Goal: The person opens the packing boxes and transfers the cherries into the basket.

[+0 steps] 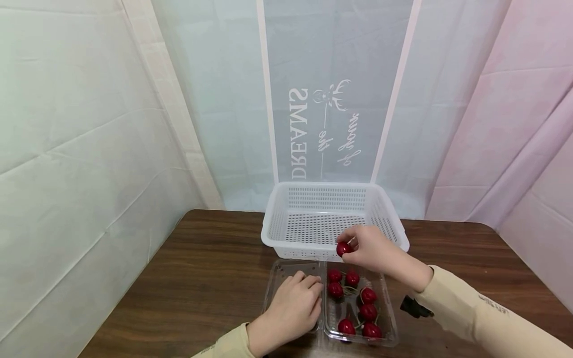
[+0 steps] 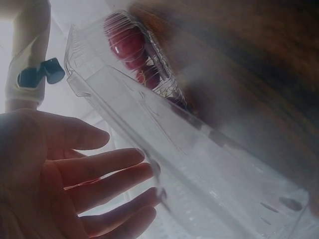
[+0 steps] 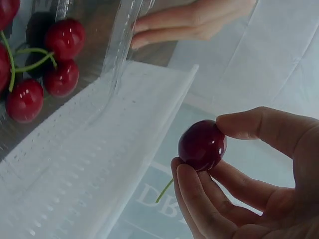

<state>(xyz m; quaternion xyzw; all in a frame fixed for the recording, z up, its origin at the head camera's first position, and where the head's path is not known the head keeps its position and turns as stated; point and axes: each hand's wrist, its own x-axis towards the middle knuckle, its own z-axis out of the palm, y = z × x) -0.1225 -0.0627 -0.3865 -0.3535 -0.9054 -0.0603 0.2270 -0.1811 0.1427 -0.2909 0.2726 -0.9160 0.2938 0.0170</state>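
My right hand (image 1: 358,247) pinches a dark red cherry (image 1: 343,248) between thumb and fingers, just above the near rim of a white perforated basket (image 1: 286,237). The right wrist view shows that cherry (image 3: 202,145) up close with its green stem hanging below. A clear plastic clamshell box (image 1: 388,318) lies open on the table in front of the basket, with several red cherries (image 1: 368,312) in its right half. My left hand (image 1: 293,304) rests flat with straight fingers on the box's open lid (image 1: 279,275), seen from below in the left wrist view (image 2: 75,169).
The brown wooden table (image 1: 201,278) is ringed by pale fabric screens, with a printed banner (image 1: 333,99) behind the basket. A small black clip (image 1: 414,307) sits on my right sleeve.
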